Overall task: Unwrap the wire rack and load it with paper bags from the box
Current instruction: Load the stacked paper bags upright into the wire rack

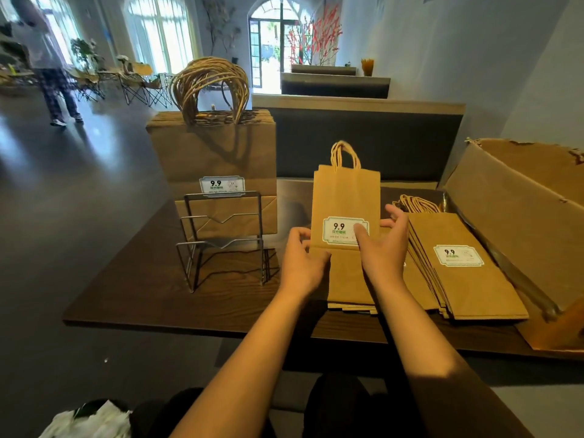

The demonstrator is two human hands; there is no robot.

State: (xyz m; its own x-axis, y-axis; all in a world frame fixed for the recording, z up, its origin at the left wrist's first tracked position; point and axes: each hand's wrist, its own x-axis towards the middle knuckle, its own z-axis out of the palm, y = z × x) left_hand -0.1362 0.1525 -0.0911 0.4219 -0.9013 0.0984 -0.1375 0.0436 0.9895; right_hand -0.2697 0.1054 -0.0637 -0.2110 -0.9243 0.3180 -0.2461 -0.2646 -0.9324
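From the head camera, the wire rack [221,238] stood bare of any wrapping near the left edge of the dark wood-grain counter [132,298]. It was thin grey metal bent into stepped tiers; its rear tier held a thick batch of large kraft bags [215,159], upright, their twisted paper handles [210,86] bunched in a loop above, and the front tiers were empty.

At the counter's middle, the left hand [301,263] pinched the left edge of a small bag [346,197], fingers curled behind it and thumb in front. The right hand [384,248] was spread, thumb laid on the white 9.9 label [344,230] and fingers reaching round the right edge. The bag's upper part stood up while its lower part lay folded flat toward the near edge, probably so the crease could be pressed out before it went to a front tier. Whether a second bag was lifted with it could not be told.

Under the hands lay a flat pile of small bags [350,289], and beside it, toward the right edge, a second fanned pile [467,273], label up, matte and crisp. The torn cardboard box [518,222] sat open at the right corner, within reach for restocking.
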